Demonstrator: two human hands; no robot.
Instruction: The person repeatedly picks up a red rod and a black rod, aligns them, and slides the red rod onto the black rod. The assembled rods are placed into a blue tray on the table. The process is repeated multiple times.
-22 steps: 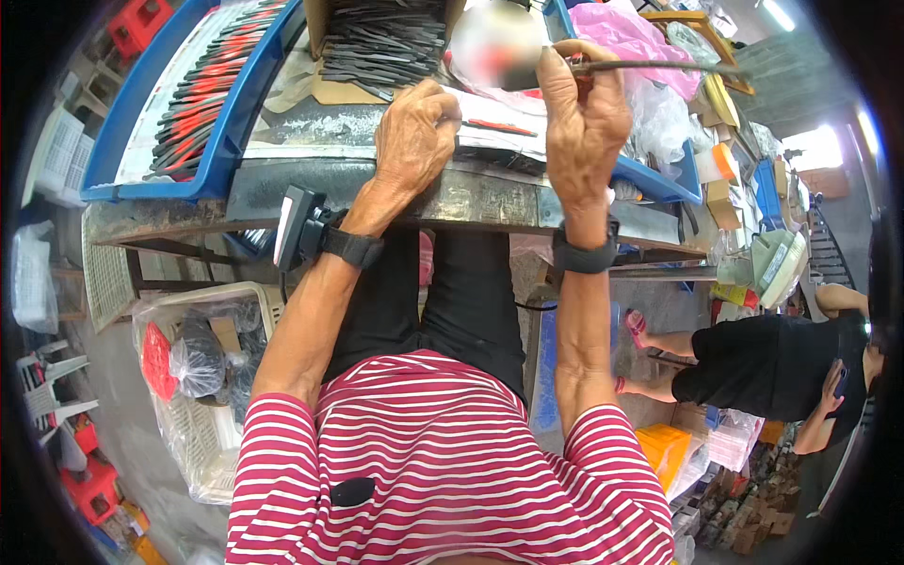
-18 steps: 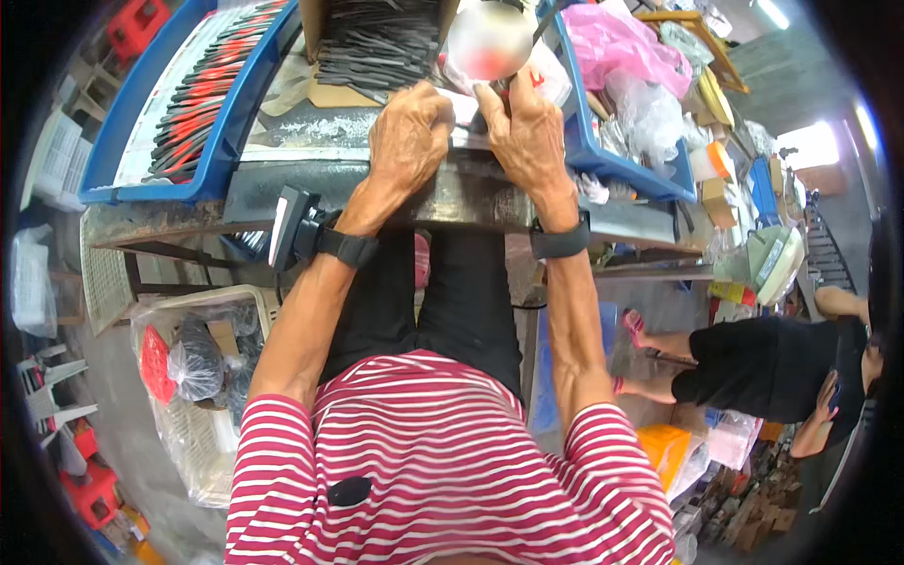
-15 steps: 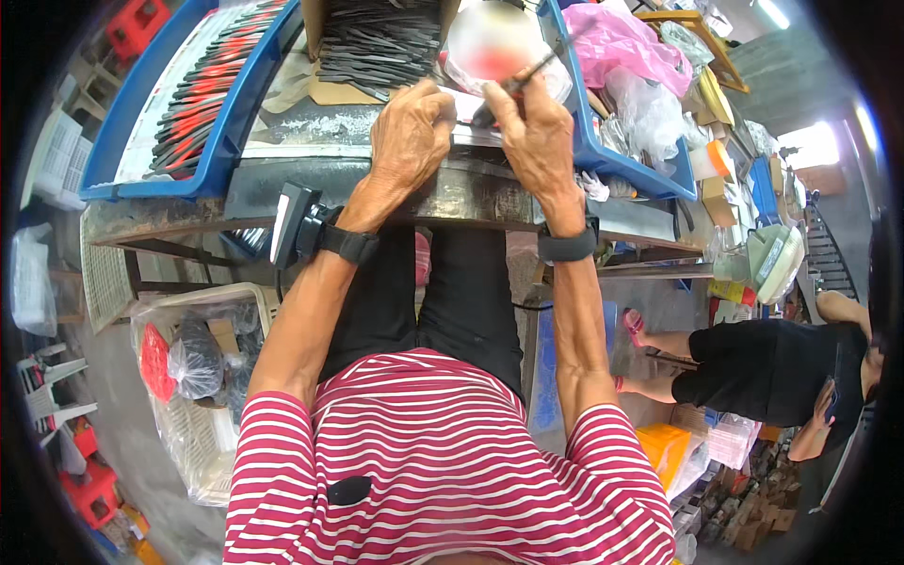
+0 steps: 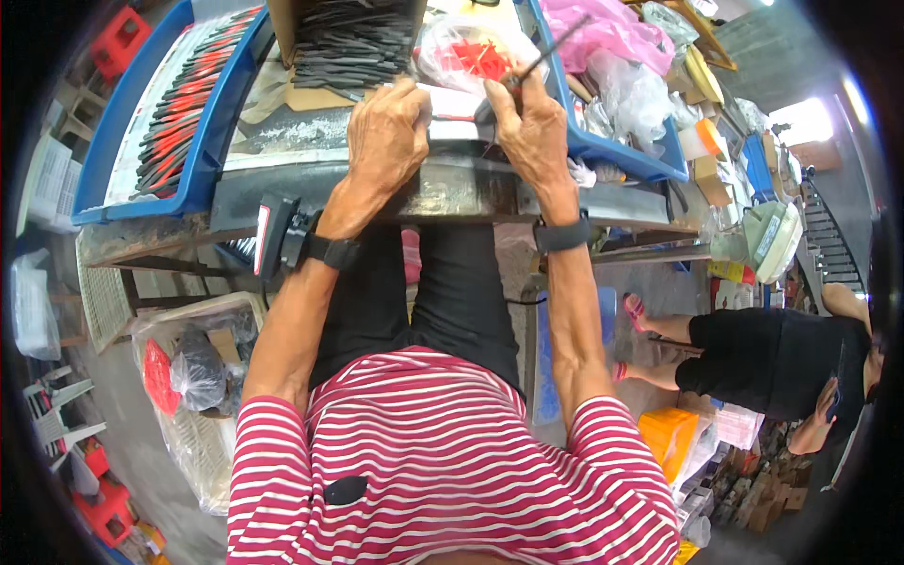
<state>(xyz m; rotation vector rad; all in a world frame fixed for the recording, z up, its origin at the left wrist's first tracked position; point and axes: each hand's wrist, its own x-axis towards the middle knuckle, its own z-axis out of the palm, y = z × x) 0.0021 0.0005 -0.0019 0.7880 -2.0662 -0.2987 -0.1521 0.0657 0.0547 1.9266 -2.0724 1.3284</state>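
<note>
R hand (image 4: 537, 141) gripping dk thin rod (image 4: 556, 47); L hand (image 4: 386, 137) curled, grip contents unclear

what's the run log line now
left hand: at bench, grip unclear | right hand: gripping thin dark rod | dark pieces: in box beyond left hand

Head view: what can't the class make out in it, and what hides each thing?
In the head view:
Anything in the left hand: hidden by the hand itself.
Gripped part of the dark rod: covered by the right hand.
Cardboard box's far end: cut off by upper edge.
</note>
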